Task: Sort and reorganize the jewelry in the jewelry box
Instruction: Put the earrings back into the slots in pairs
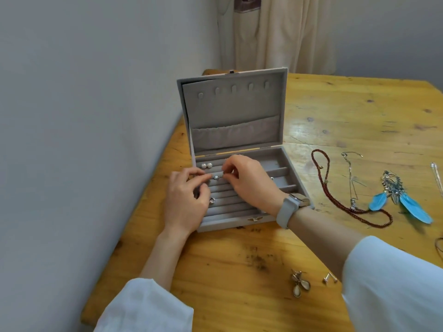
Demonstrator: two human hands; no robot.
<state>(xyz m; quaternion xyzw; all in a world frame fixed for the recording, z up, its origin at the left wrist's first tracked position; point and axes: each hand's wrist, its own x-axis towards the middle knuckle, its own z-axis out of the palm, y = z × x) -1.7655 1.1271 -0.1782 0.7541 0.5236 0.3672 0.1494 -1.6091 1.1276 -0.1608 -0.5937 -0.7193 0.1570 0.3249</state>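
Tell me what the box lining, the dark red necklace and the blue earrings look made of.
Box lining: soft grey velvet or suede-like fabric, matte, with a gathered pocket. Dark red necklace: a strand of tiny beads, slightly glossy; glass, stone or wood, I cannot tell which. Blue earrings: real or dyed feathers, matte, hung from silvery metal-looking clusters.

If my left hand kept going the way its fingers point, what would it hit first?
Probably the small silver earring in the ring rolls, just ahead of the left hand fingertips; beyond it are the right hand fingers. Depth is hard to judge from this one view.
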